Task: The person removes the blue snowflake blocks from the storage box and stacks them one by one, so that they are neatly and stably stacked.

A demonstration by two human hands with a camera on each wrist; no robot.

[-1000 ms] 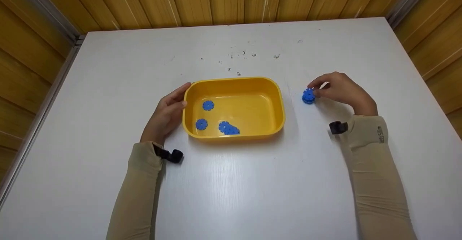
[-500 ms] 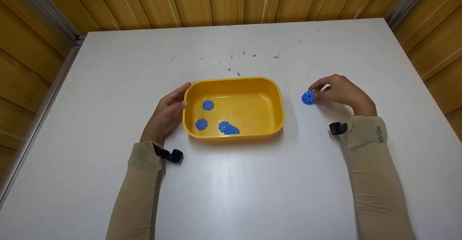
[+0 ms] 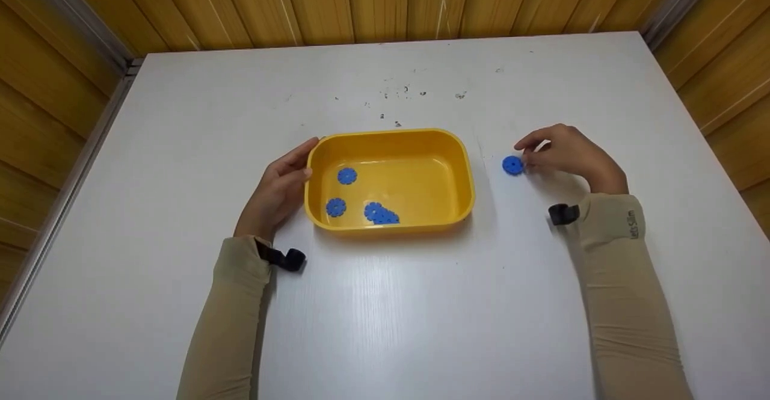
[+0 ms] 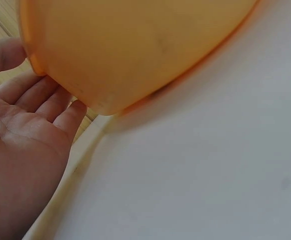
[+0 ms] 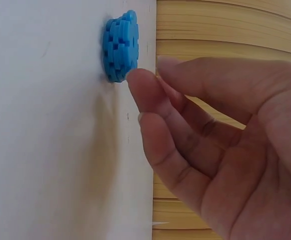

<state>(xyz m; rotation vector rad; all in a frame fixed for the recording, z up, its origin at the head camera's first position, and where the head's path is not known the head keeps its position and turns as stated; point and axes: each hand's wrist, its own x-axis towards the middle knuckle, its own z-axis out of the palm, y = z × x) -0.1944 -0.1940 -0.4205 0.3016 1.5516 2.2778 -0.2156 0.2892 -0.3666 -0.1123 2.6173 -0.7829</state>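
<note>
My left hand (image 3: 274, 189) grips the left end of a yellow plastic tub (image 3: 415, 177), thumb at the rim, fingers against the outer wall. The left wrist view shows these fingers beside the translucent wall of the tub (image 4: 135, 50). To the right of the tub, a short stack of blue notched interlocking discs (image 3: 512, 165) lies flat on the table. My right hand (image 3: 568, 150) is just beside this stack, holding nothing, fingers loosely bent. Close up in the right wrist view, the fingertips (image 5: 141, 80) come right at the edge of the stacked discs (image 5: 120, 47).
Inside the tub, one blue disc (image 3: 347, 175) lies toward the back left and another disc (image 3: 335, 207) in front of it. Several overlapping discs (image 3: 379, 212) lie along the front wall. The white table (image 3: 385, 316) meets wood-panelled walls (image 3: 373, 3) behind.
The blue disc that my right hand held tilted over the stack now lies flat on top, and the fingers have let go. The left hand and tub have not moved.
</note>
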